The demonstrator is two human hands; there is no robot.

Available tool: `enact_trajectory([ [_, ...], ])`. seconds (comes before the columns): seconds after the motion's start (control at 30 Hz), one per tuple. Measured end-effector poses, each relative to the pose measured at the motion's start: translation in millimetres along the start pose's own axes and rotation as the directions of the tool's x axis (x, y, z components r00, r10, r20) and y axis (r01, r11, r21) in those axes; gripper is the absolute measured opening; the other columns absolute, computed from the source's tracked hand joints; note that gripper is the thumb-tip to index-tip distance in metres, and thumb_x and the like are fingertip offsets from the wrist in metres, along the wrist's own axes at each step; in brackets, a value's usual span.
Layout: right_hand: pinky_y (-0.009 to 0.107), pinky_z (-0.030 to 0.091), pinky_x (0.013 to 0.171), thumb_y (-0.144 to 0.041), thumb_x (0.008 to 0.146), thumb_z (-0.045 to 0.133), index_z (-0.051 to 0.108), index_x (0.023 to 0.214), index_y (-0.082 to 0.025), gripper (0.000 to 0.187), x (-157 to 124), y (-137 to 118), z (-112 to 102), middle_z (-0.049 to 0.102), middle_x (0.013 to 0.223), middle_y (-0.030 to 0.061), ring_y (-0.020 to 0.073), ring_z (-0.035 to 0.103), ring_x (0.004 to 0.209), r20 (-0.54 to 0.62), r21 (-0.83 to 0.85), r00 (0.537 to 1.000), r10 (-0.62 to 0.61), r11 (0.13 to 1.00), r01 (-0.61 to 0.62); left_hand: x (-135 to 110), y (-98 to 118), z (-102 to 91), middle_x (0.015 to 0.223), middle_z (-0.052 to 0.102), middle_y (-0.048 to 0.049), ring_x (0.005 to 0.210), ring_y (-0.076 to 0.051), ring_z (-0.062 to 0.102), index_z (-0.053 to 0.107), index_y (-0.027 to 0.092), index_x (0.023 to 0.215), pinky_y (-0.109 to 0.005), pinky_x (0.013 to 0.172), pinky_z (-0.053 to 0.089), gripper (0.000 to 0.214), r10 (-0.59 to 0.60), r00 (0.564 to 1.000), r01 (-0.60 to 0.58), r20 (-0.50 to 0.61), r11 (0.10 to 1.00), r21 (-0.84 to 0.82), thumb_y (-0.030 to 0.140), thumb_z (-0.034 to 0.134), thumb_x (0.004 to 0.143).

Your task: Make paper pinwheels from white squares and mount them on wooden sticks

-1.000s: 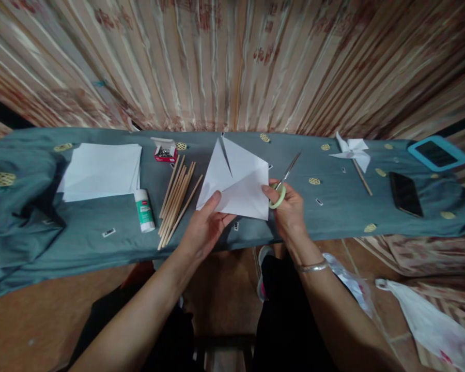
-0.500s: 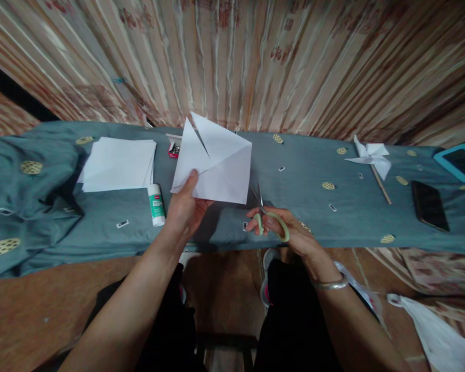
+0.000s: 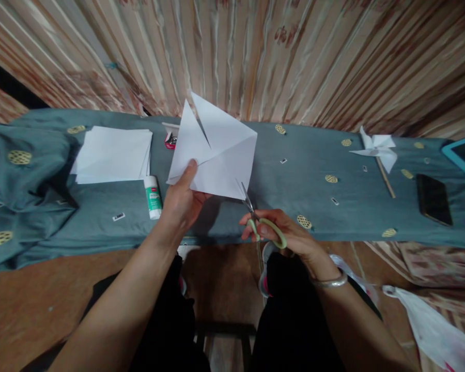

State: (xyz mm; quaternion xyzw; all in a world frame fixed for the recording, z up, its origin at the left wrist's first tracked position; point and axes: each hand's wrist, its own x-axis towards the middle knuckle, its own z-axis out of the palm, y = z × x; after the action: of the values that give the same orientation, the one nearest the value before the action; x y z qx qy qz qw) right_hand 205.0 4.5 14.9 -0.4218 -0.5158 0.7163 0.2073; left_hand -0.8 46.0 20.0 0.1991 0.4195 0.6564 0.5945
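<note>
My left hand pinches the lower left edge of a white square paper sheet, thumb on top, and holds it raised above the table. The sheet has diagonal creases and a cut running in from its top corner. My right hand grips green-handled scissors, fingers through the loops. The blades point up and touch the sheet's lower right corner.
A teal cloth covers the long table. On it lie a stack of white paper, a glue stick, a small red box, a finished paper pinwheel, a black phone and a blue-cased tablet. Striped curtains hang behind.
My left hand lifted the sheet off the table and up to the left. My right hand swung the scissors round until the blades met the sheet's lower right corner.
</note>
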Motion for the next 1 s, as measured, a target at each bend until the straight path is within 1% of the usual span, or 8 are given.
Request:
enact_trajectory([
  [0.13, 0.037, 0.05, 0.077, -0.067, 0.067, 0.069, 0.061, 0.103, -0.009, 0.069, 0.1, -1.0, 1.4, 0.067, 0.084, 0.0109, 0.0209, 0.063, 0.08, 0.001, 0.017, 1.0, -0.001, 1.0, 0.001, -1.7, -1.4, 0.5, 0.124, 0.066, -0.0105, 0.118, -0.028, 0.06, 0.06, 0.019, 0.118, -0.044, 0.096, 0.053, 0.03, -0.017, 0.999, 0.017, 0.031, 1.0, 0.015, 0.027, 0.055, 0.09],
  [0.27, 0.034, 0.05, 0.075, -0.068, 0.065, 0.07, 0.062, 0.102, -0.011, 0.069, 0.2, -1.3, 1.1, 0.067, 0.084, 0.0094, 0.0194, 0.063, 0.079, 0.007, 0.018, 1.0, 0.002, 1.0, -0.003, -3.8, -1.1, 1.7, 0.123, 0.067, -0.0102, 0.119, -0.029, 0.059, 0.062, 0.017, 0.115, -0.045, 0.097, 0.053, 0.028, -0.017, 0.999, 0.017, 0.032, 1.0, -0.002, 0.026, 0.055, 0.09],
  [0.43, 0.032, 0.05, 0.074, -0.064, 0.068, 0.07, 0.063, 0.101, -0.012, 0.062, 0.6, -0.1, 0.3, 0.067, 0.083, 0.0079, 0.0178, 0.063, 0.078, 0.004, 0.026, 1.0, -0.005, 1.0, 0.005, -3.2, -2.1, 1.6, 0.123, 0.067, -0.0081, 0.12, -0.028, 0.058, 0.059, 0.02, 0.12, -0.044, 0.097, 0.053, 0.031, -0.031, 0.999, 0.031, 0.022, 0.999, -0.006, 0.026, 0.055, 0.09],
  [0.63, 0.033, 0.05, 0.074, -0.062, 0.069, 0.07, 0.062, 0.101, -0.011, 0.061, 1.1, -0.9, 0.2, 0.067, 0.083, 0.0088, 0.0187, 0.063, 0.079, 0.013, 0.001, 1.0, -0.007, 1.0, 0.006, -3.4, -2.4, 0.6, 0.12, 0.068, -0.0095, 0.12, -0.029, 0.058, 0.063, 0.017, 0.112, -0.045, 0.098, 0.052, 0.027, -0.038, 0.999, 0.039, 0.031, 0.999, -0.022, 0.027, 0.06, 0.087],
  [0.8, 0.032, 0.05, 0.073, -0.06, 0.07, 0.071, 0.062, 0.101, -0.012, 0.058, 1.3, -2.0, 1.4, 0.067, 0.082, 0.0079, 0.0184, 0.063, 0.078, 0.0, 0.009, 1.0, -0.01, 1.0, 0.01, -5.7, -1.2, 1.6, 0.12, 0.068, -0.0089, 0.12, -0.028, 0.058, 0.064, 0.016, 0.11, -0.045, 0.098, 0.052, 0.023, -0.059, 0.998, 0.06, 0.021, 0.998, -0.033, 0.025, 0.058, 0.089],
  [0.9, 0.031, 0.049, 0.072, -0.063, 0.068, 0.071, 0.063, 0.101, -0.012, 0.061, 2.6, 0.1, 1.2, 0.067, 0.082, 0.0073, 0.0171, 0.063, 0.077, 0.005, 0.004, 1.0, -0.013, 1.0, 0.013, -5.1, -2.2, 0.7, 0.121, 0.068, -0.0088, 0.122, -0.029, 0.057, 0.064, 0.018, 0.11, -0.045, 0.099, 0.051, 0.024, -0.048, 0.999, 0.049, 0.018, 0.998, -0.047, 0.026, 0.061, 0.087],
  [1.0, 0.031, 0.048, 0.072, -0.067, 0.066, 0.07, 0.063, 0.102, -0.012, 0.066, 3.0, 1.2, 0.6, 0.067, 0.081, 0.0072, 0.0169, 0.063, 0.077, 0.002, -0.015, 1.0, -0.016, 1.0, 0.016, -3.7, -3.0, -1.0, 0.124, 0.066, -0.0099, 0.124, -0.03, 0.055, 0.064, 0.017, 0.11, -0.045, 0.099, 0.051, 0.025, -0.044, 0.998, 0.045, 0.037, 0.998, -0.045, 0.026, 0.061, 0.086],
])
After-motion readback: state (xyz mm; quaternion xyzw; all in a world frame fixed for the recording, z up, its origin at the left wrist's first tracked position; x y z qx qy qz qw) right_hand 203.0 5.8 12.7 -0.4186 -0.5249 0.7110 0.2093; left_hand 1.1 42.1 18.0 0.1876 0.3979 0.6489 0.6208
